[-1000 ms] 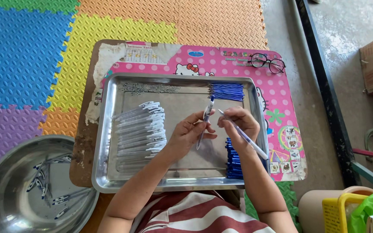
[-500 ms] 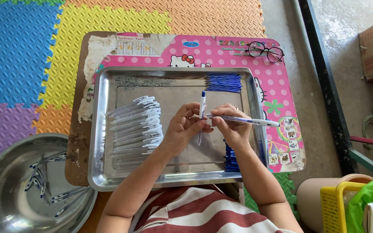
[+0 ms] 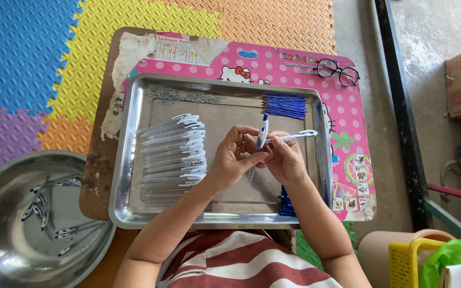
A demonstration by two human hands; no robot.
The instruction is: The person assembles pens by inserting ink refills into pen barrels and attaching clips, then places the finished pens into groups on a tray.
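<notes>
Keep the left hand (image 3: 234,160) fingers pinching the upright pen part (image 3: 263,130) while the right hand (image 3: 284,160) fingers, gripping the clear pen barrel (image 3: 293,136), align it squarely.

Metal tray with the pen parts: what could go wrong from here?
The right hand holds a clear pen barrel loosely while also working the blue-and-white pen with the left hand; the barrel could slip. A forearm might scatter the row of clear barrels on the metal tray.

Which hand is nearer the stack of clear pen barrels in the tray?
Left. The left hand is just right of the stack of clear pen barrels; the right hand is farther right, beyond it.
</notes>
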